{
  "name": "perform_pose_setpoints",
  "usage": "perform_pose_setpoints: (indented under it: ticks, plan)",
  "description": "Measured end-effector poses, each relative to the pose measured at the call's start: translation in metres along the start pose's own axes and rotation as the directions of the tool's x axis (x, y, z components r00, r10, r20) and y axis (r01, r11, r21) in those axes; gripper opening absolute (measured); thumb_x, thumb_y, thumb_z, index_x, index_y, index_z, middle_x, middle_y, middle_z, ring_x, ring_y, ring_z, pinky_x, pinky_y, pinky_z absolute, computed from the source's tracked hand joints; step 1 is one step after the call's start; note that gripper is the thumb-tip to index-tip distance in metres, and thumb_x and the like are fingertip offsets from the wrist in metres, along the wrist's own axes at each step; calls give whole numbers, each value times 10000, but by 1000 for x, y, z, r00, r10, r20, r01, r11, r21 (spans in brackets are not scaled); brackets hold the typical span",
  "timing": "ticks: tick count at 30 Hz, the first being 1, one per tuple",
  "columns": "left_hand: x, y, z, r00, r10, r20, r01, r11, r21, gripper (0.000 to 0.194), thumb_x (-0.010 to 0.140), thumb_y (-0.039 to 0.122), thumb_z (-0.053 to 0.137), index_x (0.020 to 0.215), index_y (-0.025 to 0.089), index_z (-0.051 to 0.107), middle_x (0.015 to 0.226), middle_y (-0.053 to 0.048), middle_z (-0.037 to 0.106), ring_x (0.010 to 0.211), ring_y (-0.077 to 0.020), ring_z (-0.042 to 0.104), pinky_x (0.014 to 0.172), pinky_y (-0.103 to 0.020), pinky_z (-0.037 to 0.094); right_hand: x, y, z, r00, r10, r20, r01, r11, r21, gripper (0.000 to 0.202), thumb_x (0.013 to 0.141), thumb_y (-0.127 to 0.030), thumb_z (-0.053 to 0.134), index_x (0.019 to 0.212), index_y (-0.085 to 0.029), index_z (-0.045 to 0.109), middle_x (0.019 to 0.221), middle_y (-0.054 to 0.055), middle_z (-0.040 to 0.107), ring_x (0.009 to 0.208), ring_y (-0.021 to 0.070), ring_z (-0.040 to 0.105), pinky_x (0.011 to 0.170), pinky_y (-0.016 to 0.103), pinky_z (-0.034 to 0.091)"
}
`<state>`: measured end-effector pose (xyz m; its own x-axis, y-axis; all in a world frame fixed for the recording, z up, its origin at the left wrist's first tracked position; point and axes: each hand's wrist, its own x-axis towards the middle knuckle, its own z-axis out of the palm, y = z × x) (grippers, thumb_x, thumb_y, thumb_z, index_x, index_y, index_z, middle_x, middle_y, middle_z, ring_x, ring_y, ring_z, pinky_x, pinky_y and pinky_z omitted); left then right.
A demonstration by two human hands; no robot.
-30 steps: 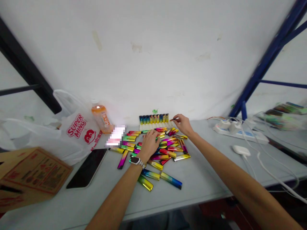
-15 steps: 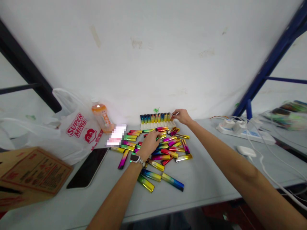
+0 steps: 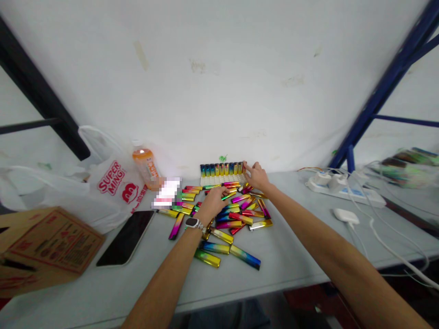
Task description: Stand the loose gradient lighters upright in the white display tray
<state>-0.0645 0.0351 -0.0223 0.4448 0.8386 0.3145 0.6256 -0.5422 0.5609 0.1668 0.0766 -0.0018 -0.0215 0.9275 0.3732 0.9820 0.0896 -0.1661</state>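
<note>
The right hand's [image 3: 258, 177] fingers are partly bent, the forefinger stretched out to the right end of a row of upright shiny cases [image 3: 221, 170]; the tip meets or nearly meets the last one, and I cannot tell whether finger and thumb have hold of anything. The left hand [image 3: 213, 202] is palm down over the loose cases [image 3: 242, 222], its fingers loosely bent and close together, the tips beside a green case [image 3: 227, 196]; whether they grip it is too small to tell.

The upright row stands in a white tray [image 3: 219, 181] at the back of the table [image 3: 288, 256], near the wall [image 3: 219, 91]. The loose cases, in yellow, red, purple, green and blue, lie scattered in front of the tray, some overlapping. A watch [image 3: 192, 222] is on the left wrist.

Farther left are a black phone [image 3: 125, 240], a blurred-out bright screen [image 3: 167, 193], an orange drink bottle [image 3: 146, 163], a white plastic bag [image 3: 109, 183] and a cardboard box [image 3: 51, 251]. To the right lie a power strip [image 3: 358, 195] with plugs in it and a small white charger [image 3: 345, 215] with its cable.
</note>
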Motion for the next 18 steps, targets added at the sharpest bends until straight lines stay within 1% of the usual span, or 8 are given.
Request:
perform_pose_setpoints:
  ticks: [3,4,6,9,11,13,15,18]
  plan:
    - [-1,1,-1,999,4,-47,-3,1000,16,326,753,77,641,1055,180,703,1068,-106,732,1017,-270,666,970,-427,494,-9,-10,-3,1000,-15,-12,16,998,56,647,934,-326,514,1546,-226,329,1123,171,511,1051,330,543,899,444,440]
    - [-2,2,-2,998,9,-64,-9,1000,9,319,770,89,639,1070,179,702,1084,-110,732,1033,-275,665,984,-433,487,-13,-15,-4,999,-21,-32,24,994,107,650,924,-317,523,1538,-215,335,1117,161,514,1027,314,553,903,433,441]
    - [-4,6,-6,996,29,-88,-33,999,-38,285,820,137,631,1093,181,699,1107,-108,733,1046,-270,668,990,-420,486,-24,-28,-6,996,-33,-88,54,967,249,589,917,-298,522,1485,-191,408,1103,135,524,969,267,575,905,396,448]
    - [-10,16,-15,989,72,-127,-93,982,-164,265,884,240,610,1136,211,686,1121,-74,737,1037,-241,676,959,-369,502,-42,-51,-9,988,-60,-146,121,878,463,380,951,-336,484,1282,-176,584,1039,92,565,872,204,589,862,340,462]
    - [-14,21,-21,986,67,-152,-104,964,-246,254,890,297,619,1124,226,687,1063,-46,748,982,-222,685,917,-342,513,-53,-66,-13,983,-101,-154,171,809,562,310,974,-384,466,1135,-187,642,968,61,601,833,182,586,822,313,460]
    - [-18,23,-25,981,42,-190,-106,935,-338,242,877,337,642,1082,217,692,1016,-37,748,940,-207,684,882,-323,516,-63,-79,-16,974,-156,-165,226,739,634,298,986,-418,460,1034,-194,650,935,43,631,839,173,586,797,292,449]
    - [-21,22,-25,970,0,-242,-110,891,-440,246,851,366,674,1022,191,694,968,-42,740,888,-195,676,834,-305,519,-70,-89,-17,970,-177,-167,243,696,675,346,1005,-448,419,936,-193,642,883,33,649,823,172,585,767,284,438]
    - [-23,18,-21,950,-96,-298,-98,813,-574,291,832,432,686,922,155,689,842,-44,712,768,-171,641,736,-282,513,-78,-95,-13,977,-151,-149,212,702,680,467,1032,-479,321,844,-188,634,825,43,662,800,185,586,760,303,423]
